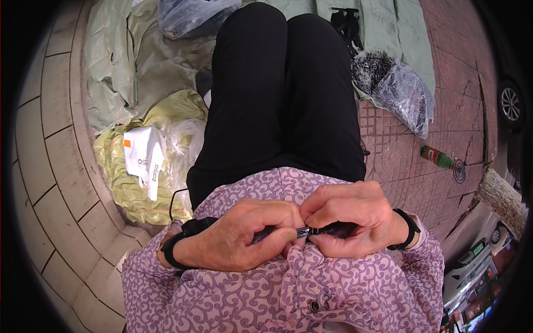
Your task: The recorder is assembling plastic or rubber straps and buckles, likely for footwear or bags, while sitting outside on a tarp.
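Note:
My left hand [244,234] and my right hand [353,217] meet in front of my patterned shirt, just above my lap. Between their fingertips is a narrow black strap-like piece [303,232] with a shiny part. Thumb and forefinger of each hand pinch it from either side, and the fingertips almost touch. Most of the piece is covered by my fingers, so its full shape is hidden. More dark material shows inside the curl of my right hand. Both wrists wear black bands.
Right of my knees lie small black pieces [373,67], a transparent plastic bag [404,95] and black straps [346,28]. A green bottle [438,157] lies beside a dark coil [458,170] on the paving. At left, a white bag [143,152] rests on yellow sheeting [114,161].

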`<state>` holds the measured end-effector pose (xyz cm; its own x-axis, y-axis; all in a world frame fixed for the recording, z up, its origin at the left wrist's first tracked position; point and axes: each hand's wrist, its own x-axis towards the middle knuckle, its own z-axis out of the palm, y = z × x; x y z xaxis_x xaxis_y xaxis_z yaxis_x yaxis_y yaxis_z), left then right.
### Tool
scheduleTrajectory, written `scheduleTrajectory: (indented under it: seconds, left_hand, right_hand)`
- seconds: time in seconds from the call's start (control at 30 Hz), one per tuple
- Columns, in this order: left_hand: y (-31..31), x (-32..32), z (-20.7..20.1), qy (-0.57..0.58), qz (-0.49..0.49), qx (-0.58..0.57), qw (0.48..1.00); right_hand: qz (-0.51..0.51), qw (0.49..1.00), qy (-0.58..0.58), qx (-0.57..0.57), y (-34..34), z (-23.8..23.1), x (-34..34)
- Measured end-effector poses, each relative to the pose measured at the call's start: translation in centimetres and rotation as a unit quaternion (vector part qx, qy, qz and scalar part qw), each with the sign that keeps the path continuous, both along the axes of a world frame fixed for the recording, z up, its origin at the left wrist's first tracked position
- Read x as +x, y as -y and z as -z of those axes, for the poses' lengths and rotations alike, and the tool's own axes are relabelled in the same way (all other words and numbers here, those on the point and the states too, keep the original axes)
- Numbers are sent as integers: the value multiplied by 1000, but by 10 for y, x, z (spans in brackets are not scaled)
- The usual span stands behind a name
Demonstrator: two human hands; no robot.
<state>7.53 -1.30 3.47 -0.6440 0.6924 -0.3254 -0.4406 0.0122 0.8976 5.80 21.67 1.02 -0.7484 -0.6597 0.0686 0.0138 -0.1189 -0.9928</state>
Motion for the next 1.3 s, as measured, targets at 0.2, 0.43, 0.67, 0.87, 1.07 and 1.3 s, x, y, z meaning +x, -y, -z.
scheduleTrajectory:
  seconds: [0.2,0.43,0.67,0.87,1.07,1.3]
  left_hand:
    - [5,-23,4,106,-49,31,993]
    - [-8,-50,18,118,-117,13,986]
    - [-31,-71,32,-31,-175,-1,984]
    - [-38,-76,36,-44,-243,-34,968]
    - [-42,-79,39,-147,-248,-63,956]
    - [-45,-83,25,-112,-252,-70,959]
  right_hand:
    - [4,998,57,-26,-10,7,-24]
    - [38,949,288,-121,-11,23,-36]
    - [99,891,388,-214,-9,36,-48]
    - [211,940,234,-127,0,33,-48]
    - [244,970,-12,-12,-5,33,-47]
    - [232,960,110,-115,-3,29,-43]
